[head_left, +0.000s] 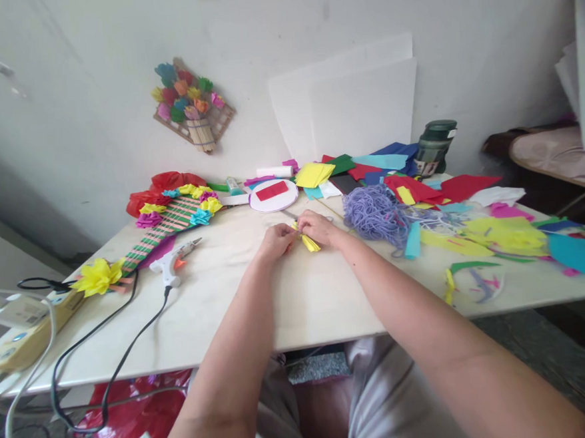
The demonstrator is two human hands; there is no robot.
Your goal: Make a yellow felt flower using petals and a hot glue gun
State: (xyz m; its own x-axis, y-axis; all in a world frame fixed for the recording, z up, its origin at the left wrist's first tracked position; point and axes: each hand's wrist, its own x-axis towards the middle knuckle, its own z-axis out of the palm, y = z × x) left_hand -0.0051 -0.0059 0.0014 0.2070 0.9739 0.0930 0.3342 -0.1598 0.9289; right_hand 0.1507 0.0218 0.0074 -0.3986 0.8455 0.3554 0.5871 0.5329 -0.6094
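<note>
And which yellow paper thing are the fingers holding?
The small gathered yellow piece, pinched between the left fingers and right fingers. The big yellow flower, flat yellow stack and loose yellow sheets all lie away from them.

Left hand [278,241] and right hand [316,229] partly covered the yellow paper [310,244] they pinched; I couldn't make out its upper end. Both forearms [232,316] ran off-frame at bottom. Bottle label [423,168] was too small to read.

A small yellow paper piece [310,243], gathered narrow at its far-left end and flaring in folds toward near right, is pinched between the left hand [278,239] and right hand [318,228], partly hidden by fingers, mid-table.
</note>
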